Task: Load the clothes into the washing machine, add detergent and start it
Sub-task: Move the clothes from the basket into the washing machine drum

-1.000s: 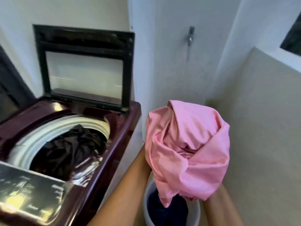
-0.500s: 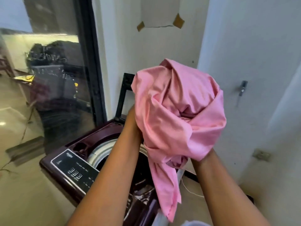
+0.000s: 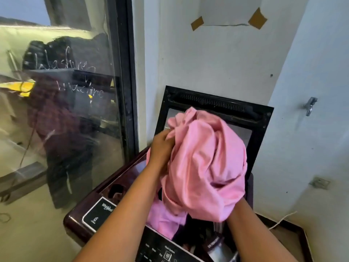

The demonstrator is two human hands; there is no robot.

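Observation:
A bunched pink cloth (image 3: 205, 163) hangs over the open tub of a dark maroon top-load washing machine (image 3: 90, 205). My left hand (image 3: 160, 148) grips its upper left folds. My right hand (image 3: 236, 207) is almost wholly buried under the cloth's lower right side and holds it from below. The cloth's tail droops into the drum. The machine's glass lid (image 3: 217, 104) stands upright behind the cloth. Its control panel (image 3: 160, 248) runs along the front edge below my arms.
A glass door with a black frame (image 3: 122, 72) stands to the left of the machine. A white wall (image 3: 217, 59) is behind it, with a tap (image 3: 309, 105) on the right wall. A white cable (image 3: 281, 220) lies on the floor at right.
Both hands carried the pink cloth from above the bucket on the right over to the machine and lowered it over the open tub; its tail now reaches inside.

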